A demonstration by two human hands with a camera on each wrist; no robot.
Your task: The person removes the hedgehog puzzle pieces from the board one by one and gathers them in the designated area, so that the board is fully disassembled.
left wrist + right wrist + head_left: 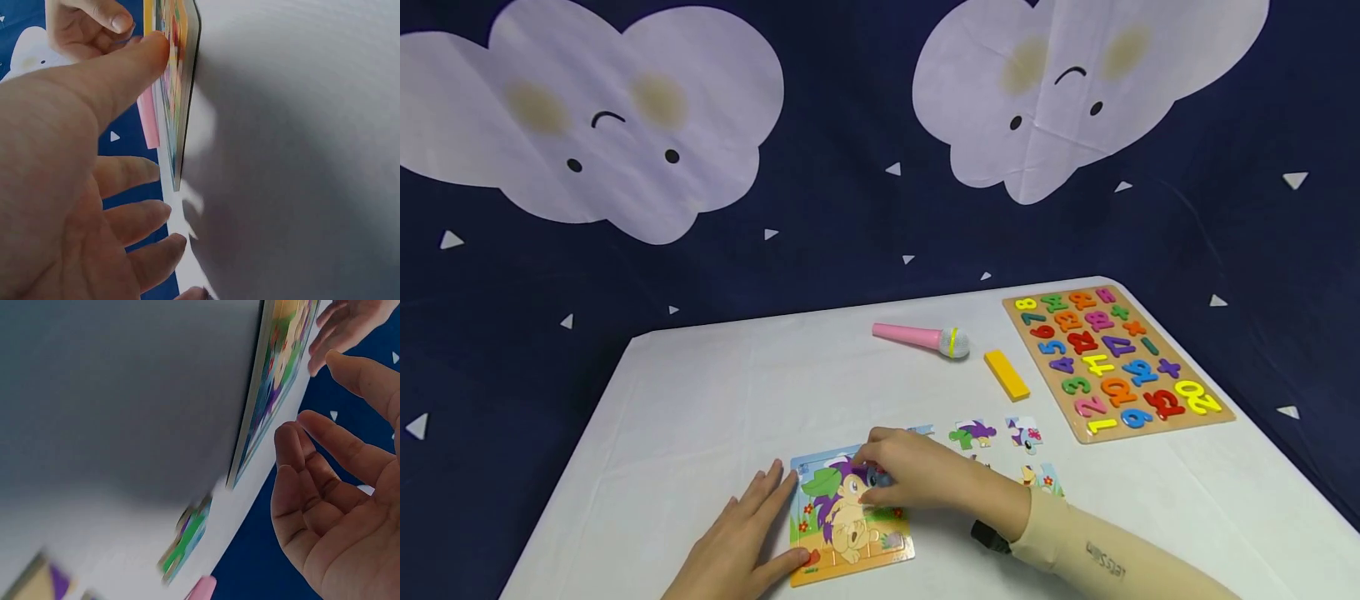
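A square jigsaw puzzle [848, 533] with a hedgehog picture lies near the front of the table. My left hand [737, 533] rests at its left side, fingers extended along the edge and thumb on the lower left corner. In the left wrist view, the thumb [134, 69] touches the puzzle's rim. Over the puzzle's upper right part is my right hand [917, 467], hiding that area. The right wrist view shows its fingers [337, 447] loosely bent and the thumb apart from them, with nothing seen in the gap.
Loose puzzle pieces lie to the right, including a green and purple piece [973, 433] and a flowered piece [1024, 434]. Behind them are a pink toy microphone [917, 337] and a yellow block [1007, 375]. A wooden number board [1116, 362] lies at the right.
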